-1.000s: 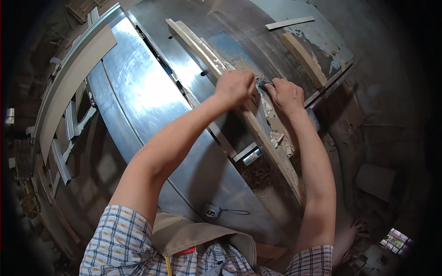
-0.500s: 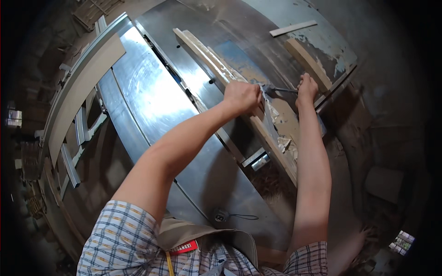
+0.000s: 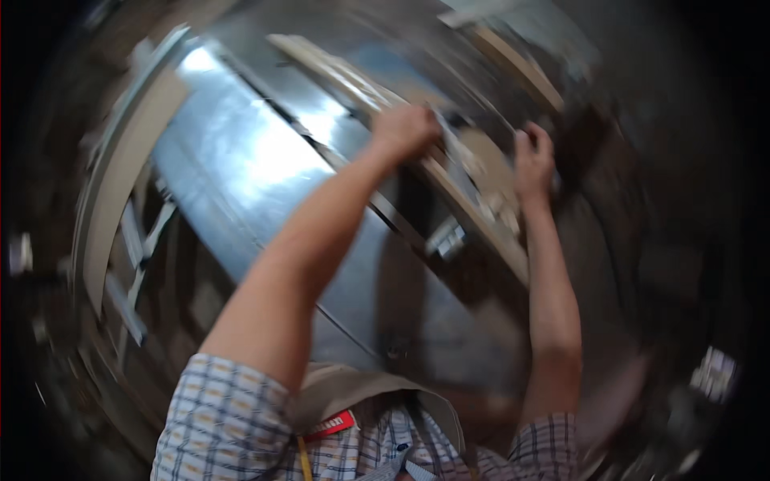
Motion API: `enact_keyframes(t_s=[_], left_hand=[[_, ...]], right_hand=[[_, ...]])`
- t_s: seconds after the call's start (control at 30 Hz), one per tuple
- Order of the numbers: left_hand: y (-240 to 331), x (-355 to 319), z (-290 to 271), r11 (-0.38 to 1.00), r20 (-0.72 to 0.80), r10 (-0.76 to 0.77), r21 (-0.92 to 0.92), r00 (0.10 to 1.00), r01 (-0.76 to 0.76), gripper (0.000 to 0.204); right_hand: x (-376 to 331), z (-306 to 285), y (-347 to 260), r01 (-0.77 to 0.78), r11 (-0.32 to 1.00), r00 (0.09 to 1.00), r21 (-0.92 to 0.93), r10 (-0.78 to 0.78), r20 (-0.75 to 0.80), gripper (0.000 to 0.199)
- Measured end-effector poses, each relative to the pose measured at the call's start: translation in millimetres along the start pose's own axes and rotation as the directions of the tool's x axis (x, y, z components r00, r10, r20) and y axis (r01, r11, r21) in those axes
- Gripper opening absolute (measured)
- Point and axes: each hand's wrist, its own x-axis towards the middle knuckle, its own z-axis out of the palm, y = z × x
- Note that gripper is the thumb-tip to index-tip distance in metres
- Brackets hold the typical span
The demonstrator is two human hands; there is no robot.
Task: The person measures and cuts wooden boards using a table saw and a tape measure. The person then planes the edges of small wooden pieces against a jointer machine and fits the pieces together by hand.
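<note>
My left hand (image 3: 405,132) is closed in a fist on top of a long wooden strip (image 3: 473,212) that runs slantwise across the metal machine table. What it grips, if anything, is hidden. To the right, my right hand (image 3: 535,164) is raised with its fingers bent, smeared by motion; I cannot make out a tool in it. A dark blurred part (image 3: 457,120) sits between the two hands. Near it, pale wood shavings (image 3: 497,204) lie against the wooden strip, beside a tan board surface (image 3: 489,156).
A wide shiny metal table (image 3: 224,136) takes up the middle left. A curved-looking pale board (image 3: 128,168) and a metal rail (image 3: 148,80) edge it at far left. A wooden block (image 3: 521,68) lies at the far right. A small dark tape measure (image 3: 395,351) sits near my apron.
The whole view has shifted and blurred. A metal rod seen earlier between my hands can no longer be made out, and my right hand's fingers look looser.
</note>
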Motion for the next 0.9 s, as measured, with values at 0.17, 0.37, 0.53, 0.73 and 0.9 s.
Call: enact_keyframes(t_s=[0.17,0.37,0.53,0.73,0.9], left_hand=[[-26.6,26.8,-2.6,0.996,-0.065,0.057,0.073,0.996,-0.052,0.051],[-32.8,64.7,8.1,0.913,-0.266,0.304,0.356,0.915,-0.199,0.054],[-2.9,-55.0,40.6,0.689,-0.453,0.646,-0.002,0.614,-0.725,0.031],[-13.7,-352.6,88.8,0.603,0.171,0.797,-0.278,0.58,-0.747,0.064],[5.8,-434.1,105.2,0.573,0.308,0.789,-0.057,0.531,-0.818,0.084]], right_hand=[[-181.8,-150.3,-58.9,-0.35,0.918,0.936,0.186,0.34,0.086,0.024],[-408.1,-240.7,-109.3,-0.614,0.782,0.788,-0.106,0.614,-0.033,0.021],[-511.6,-234.7,-145.6,-0.601,0.743,0.768,-0.295,0.639,0.046,0.03],[-546.3,-221.2,-126.3,-0.423,0.705,0.826,-0.569,0.559,0.078,0.049],[-562.3,-253.6,-110.8,-0.529,0.567,0.735,-0.631,0.678,-0.007,0.057]])
